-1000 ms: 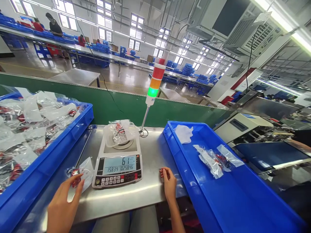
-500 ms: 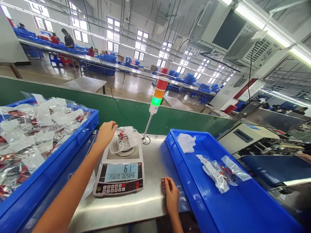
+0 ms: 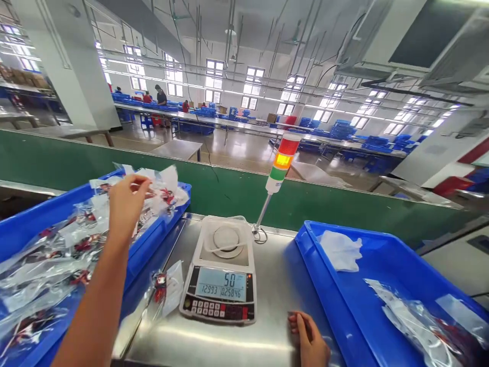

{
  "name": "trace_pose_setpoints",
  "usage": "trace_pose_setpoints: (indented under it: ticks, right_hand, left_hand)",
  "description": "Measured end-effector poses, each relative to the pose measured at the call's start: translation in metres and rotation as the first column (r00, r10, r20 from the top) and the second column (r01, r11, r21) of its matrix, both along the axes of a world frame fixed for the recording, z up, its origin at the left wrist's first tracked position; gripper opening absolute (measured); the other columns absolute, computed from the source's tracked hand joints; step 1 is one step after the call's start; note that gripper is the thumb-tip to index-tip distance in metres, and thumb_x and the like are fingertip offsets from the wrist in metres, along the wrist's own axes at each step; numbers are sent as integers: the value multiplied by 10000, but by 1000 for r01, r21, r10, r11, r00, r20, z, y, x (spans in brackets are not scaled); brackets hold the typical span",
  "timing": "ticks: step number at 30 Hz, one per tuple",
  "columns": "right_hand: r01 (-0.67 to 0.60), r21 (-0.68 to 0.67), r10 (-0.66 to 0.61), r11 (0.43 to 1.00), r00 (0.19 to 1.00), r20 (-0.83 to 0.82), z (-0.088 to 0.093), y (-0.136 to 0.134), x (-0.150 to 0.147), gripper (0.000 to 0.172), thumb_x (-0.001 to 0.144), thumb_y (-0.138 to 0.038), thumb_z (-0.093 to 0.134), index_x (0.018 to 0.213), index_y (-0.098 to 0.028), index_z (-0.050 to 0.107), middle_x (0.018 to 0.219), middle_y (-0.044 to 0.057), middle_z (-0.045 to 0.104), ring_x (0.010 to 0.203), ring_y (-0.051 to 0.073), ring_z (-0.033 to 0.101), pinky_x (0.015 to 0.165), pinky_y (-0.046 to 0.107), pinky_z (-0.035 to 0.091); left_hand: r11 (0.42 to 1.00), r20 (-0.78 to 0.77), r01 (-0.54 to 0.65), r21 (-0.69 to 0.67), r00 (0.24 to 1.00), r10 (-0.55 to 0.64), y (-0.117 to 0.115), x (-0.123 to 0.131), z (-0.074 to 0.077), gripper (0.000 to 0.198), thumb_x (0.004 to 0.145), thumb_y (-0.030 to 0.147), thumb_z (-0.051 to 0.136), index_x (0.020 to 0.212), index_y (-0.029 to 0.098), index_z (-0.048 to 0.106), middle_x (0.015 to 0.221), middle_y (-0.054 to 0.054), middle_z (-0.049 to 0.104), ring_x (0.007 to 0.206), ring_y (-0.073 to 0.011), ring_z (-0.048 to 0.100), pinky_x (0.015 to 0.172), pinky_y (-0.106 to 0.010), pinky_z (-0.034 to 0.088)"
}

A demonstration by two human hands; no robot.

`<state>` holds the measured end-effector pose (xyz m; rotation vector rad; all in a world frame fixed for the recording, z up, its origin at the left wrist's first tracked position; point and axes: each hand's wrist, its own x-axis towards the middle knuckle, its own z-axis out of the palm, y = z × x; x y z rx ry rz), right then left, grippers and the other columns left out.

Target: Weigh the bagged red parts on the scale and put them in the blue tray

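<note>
My left hand (image 3: 129, 196) is over the left blue bin, thumb and fingers pinched on a clear plastic bag of red parts (image 3: 167, 196); the grip itself is partly hidden. Right of that bin stands a digital scale (image 3: 219, 285) with a bare clear tray (image 3: 225, 239) on top; its display reads 50. Beside the scale, on the metal table, lies another clear bag with red parts (image 3: 162, 288). My right hand (image 3: 311, 336) rests low on the table, fingers curled in and nothing visible in them, close to the right blue bin.
Many bagged parts (image 3: 86, 244) fill the left blue bin (image 3: 153, 239). The right blue bin (image 3: 344, 316) contains a white crumpled bag (image 3: 341, 251) and bagged parts (image 3: 420, 326). A signal tower (image 3: 282, 160) glows orange behind the scale, before a green partition (image 3: 237, 191). People work far behind.
My left hand has gone from the scale tray to the left bin, and the bag has left the tray. The display dropped from 61 to 50; the tower light went from green to orange. The view turned left.
</note>
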<state>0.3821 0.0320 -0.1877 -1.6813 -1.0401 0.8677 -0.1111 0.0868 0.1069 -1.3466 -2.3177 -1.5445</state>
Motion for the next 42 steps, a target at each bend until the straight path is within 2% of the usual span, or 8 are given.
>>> trace_pose_setpoints:
  ticks: [5,12,16,19,23,30,34,42]
  right_hand:
    - [17,-45,-15,999,999,43,6,-1,-3,783,561,-896,628,875,-187,737,799,98,780,691,260,705,700,367,586]
    - [42,43,-46,998,995,84,20,-9,-17,716,658,-864,578,862,-196,735,784,102,773,665,266,691,674,381,558]
    - [27,92,-33,995,998,61,22,-9,-19,664,701,-812,597,856,-182,738,788,106,774,666,257,688,666,369,548]
    - [23,121,-28,992,999,39,23,-9,-22,616,741,-765,604,862,-177,742,784,102,773,672,247,684,663,357,547]
    - [26,166,-33,986,999,35,23,-8,-26,581,770,-735,603,852,-178,744,764,93,770,646,235,672,636,343,539]
    - [-1,202,-8,979,999,41,18,-5,-27,608,788,-760,568,848,-182,748,753,91,765,649,244,688,635,343,549]
    - [13,229,-22,973,999,38,16,-3,-29,602,803,-760,557,828,-191,751,729,86,758,643,247,694,625,342,555]
    - [-10,221,-3,975,998,58,18,-6,-29,585,821,-740,552,841,-191,754,754,88,759,660,244,690,639,341,550]
  left_hand:
    - [970,-229,-242,11,944,238,-77,-12,-17,631,846,518,463,1345,139,539,1484,-222,493,1473,-417,364,1235,-629,276]
    - [832,-83,257,-492,937,-339,-135,55,-193,663,499,471,704,1107,206,716,1286,-183,710,1190,-409,669,934,-495,595]
    - [834,-119,218,-507,940,-319,-153,61,-254,637,755,369,505,1352,181,620,1536,-172,524,1415,-361,509,1153,-588,428]
    - [927,-148,116,-357,973,-179,-153,56,-239,508,908,298,305,1235,229,687,1350,-126,689,1207,-316,681,1018,-507,563]
    - [991,-190,-5,-135,981,-21,-119,68,-149,463,937,292,351,1260,279,682,1238,-80,747,1083,-331,729,882,-506,613]
    - [703,-232,643,-305,666,-709,-13,115,-51,559,957,567,337,1210,257,727,1396,-64,668,1414,-301,515,1223,-566,350]
    - [732,-222,637,-240,698,-681,-26,107,-83,551,907,682,454,1173,290,736,1397,-41,669,1392,-295,540,1188,-505,421]
    - [964,-101,200,-178,970,-220,-80,63,-238,542,953,536,319,1208,214,672,1232,-133,738,1159,-324,701,1040,-505,559]
